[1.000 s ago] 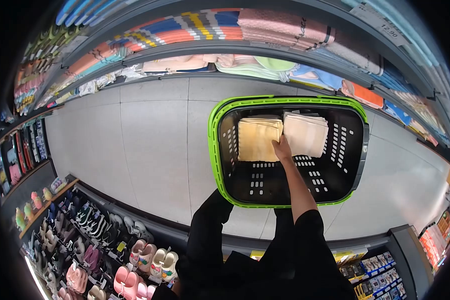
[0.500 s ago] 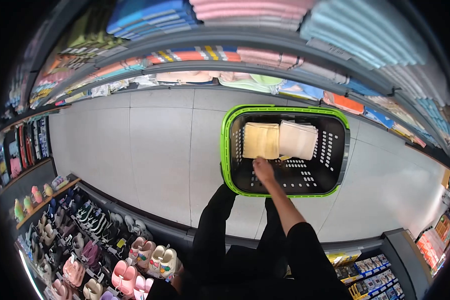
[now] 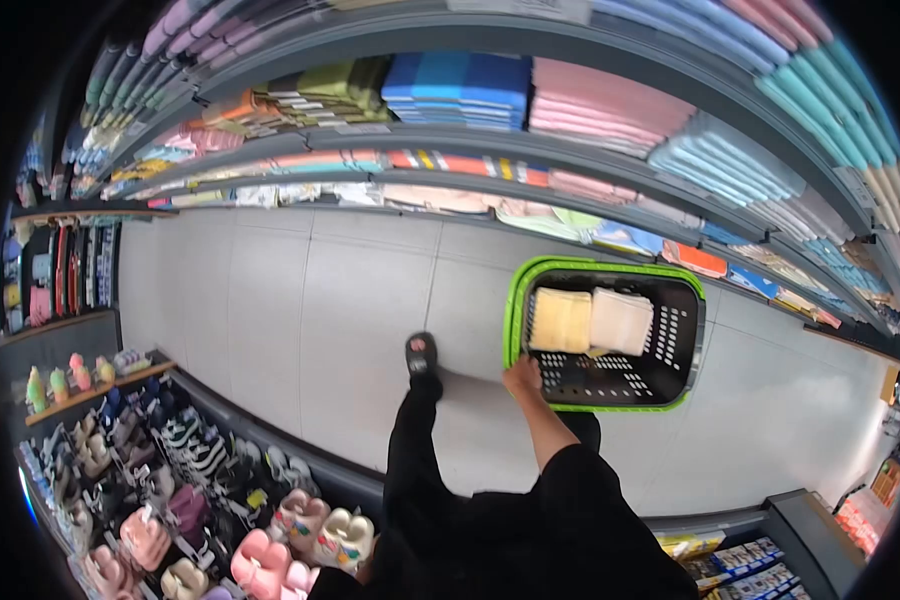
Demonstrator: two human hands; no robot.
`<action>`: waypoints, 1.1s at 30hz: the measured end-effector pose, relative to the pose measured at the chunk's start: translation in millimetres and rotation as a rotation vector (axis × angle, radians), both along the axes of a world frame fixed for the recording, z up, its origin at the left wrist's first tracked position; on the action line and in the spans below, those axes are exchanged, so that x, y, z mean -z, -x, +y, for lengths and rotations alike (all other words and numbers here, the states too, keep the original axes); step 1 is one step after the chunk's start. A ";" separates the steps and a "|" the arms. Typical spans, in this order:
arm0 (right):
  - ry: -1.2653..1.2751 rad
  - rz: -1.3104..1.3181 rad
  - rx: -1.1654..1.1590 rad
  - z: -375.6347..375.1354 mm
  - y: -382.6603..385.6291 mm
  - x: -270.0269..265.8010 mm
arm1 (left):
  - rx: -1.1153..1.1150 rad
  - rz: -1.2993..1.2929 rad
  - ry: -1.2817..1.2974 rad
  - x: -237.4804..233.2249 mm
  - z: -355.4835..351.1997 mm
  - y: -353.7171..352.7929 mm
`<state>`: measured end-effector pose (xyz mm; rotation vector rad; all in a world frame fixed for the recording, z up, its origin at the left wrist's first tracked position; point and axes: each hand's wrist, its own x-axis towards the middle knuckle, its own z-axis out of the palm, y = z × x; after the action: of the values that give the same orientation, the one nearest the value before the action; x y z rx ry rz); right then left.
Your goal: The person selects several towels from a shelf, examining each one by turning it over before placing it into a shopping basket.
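The basket (image 3: 678, 388) contains two folded stacks against its far side: yellow cloths (image 3: 561, 321) left, cream cloths (image 3: 621, 322) right. Its long axis runs roughly along the shelving (image 3: 450, 165). The right hand's (image 3: 523, 379) fingers curl at the near-left corner; grip closure is indeterminate.

Layout, referenced to the fingers (image 3: 521, 368) of the right hand (image 3: 523, 380)
The fingers are at the near-left corner of the basket (image 3: 512, 318); the basket extends rightward and forward from them. Inside, the left cloth stack (image 3: 562, 322) lies ahead and slightly right of the fingers, with the right cloth stack (image 3: 622, 325) beside it, farther right. Shelving (image 3: 470, 45) holding folded textiles (image 3: 457, 90) spans the area ahead, beyond the basket. The shoe (image 3: 421, 352) is on the floor (image 3: 350, 290), left of the fingers; slippers (image 3: 260, 562) lie behind-left, packaged goods (image 3: 740, 560) behind-right
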<state>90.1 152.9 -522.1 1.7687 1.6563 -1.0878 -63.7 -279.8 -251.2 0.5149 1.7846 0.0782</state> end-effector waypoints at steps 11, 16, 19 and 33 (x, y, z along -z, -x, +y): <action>-0.072 -0.072 0.042 -35.4 94.0 16.4 | 0.101 -0.046 0.076 -14.1 -86.1 203.9; -0.066 0.019 -0.013 -53.2 179.1 31.6 | 0.099 -0.073 0.098 -17.2 -104.7 241.7; -0.061 0.046 -0.034 -60.1 233.5 25.0 | 0.094 -0.077 0.114 -23.1 -113.3 261.3; -0.037 0.208 -0.102 -56.0 302.6 -17.2 | 0.023 -0.152 0.092 -34.4 -153.9 271.6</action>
<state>-212.4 96.8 -504.9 1.6191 1.8784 -1.2362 -335.3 -433.7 -216.8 0.4513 1.6251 0.0184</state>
